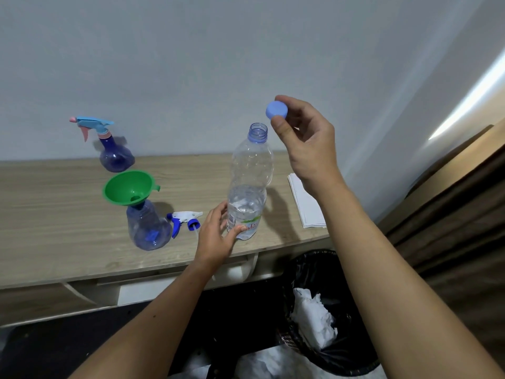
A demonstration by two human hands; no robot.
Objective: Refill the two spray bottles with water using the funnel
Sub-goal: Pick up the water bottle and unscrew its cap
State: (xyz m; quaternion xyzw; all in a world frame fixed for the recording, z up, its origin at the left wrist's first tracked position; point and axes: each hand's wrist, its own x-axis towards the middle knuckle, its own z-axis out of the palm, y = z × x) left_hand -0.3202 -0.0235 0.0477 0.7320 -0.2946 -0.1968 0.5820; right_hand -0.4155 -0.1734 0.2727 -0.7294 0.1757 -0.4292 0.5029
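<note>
The left hand (218, 236) is curling round the base of the upright clear plastic water bottle (250, 184), uncapped and about half full, while the right hand (306, 143) is pinching its round blue plastic cap (276, 110) above the neck. The green plastic funnel (128, 188) is sitting in the near blue spray bottle (147, 228), lying left of the gripping hand, so the pour probably goes leftward

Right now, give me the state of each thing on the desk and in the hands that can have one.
Water bottle: upright, uncapped, partly full.
Cap: off, pinched by the right hand.
Left hand: grips the water bottle low.
Near spray bottle: head off, funnel seated in its neck.
Spray head: lying loose on the desk.
Far spray bottle: upright, head on.
</note>
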